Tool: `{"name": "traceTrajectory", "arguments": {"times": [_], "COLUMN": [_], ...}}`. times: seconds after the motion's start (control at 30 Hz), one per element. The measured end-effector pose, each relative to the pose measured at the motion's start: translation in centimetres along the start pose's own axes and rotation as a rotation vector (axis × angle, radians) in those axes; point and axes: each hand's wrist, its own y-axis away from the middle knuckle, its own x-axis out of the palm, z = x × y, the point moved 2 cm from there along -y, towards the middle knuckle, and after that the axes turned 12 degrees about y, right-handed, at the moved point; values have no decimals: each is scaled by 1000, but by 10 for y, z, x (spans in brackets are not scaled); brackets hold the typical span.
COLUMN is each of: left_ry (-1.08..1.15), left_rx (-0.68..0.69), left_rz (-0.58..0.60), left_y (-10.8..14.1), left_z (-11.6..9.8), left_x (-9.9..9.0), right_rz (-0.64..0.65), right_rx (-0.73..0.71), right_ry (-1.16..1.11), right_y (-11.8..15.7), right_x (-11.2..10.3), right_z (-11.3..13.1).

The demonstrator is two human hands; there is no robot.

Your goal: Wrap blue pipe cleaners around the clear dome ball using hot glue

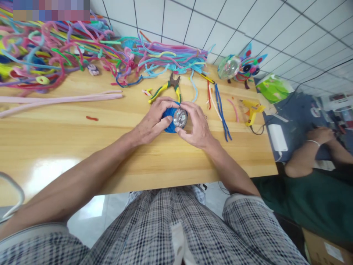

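Between my hands is a round blue piece, apparently wound from pipe cleaners, with a clear, shiny round part showing at its right side. My left hand curls around its left edge, the thumb lying across the blue. On the right side, my right hand grips the shiny part between thumb and fingers. Just beyond the fingertips lie yellow-and-green pliers with their jaws apart. Blue pipe cleaners lie to the right of my right hand. A short red pipe cleaner piece lies left of my left hand.
A tangled heap of colourful pipe cleaners covers the back left. Pink strips lie in front of it. At the right are a yellow glue gun, a decorated animal figure and a white power adapter. Another person's hands rest beyond.
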Motion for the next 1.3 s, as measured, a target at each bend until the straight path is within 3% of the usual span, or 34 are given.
{"name": "traceTrajectory", "arguments": {"times": [0.87,1.13,1.3], "left_ry": [37,32,25], "left_rx": [-80,-40,-58], "left_rz": [-39,-49,-58], "left_y": [4,4,3], "left_z": [-8,-5,-3], "left_x": [-2,-1,2], "right_rz": [-66,-100,-59], "right_rx": [11,-9,31], "right_ry": [-11,-6,-13], "right_y": [3,4,5], "right_x": [6,7,9], "right_z": [15,15,14]}}
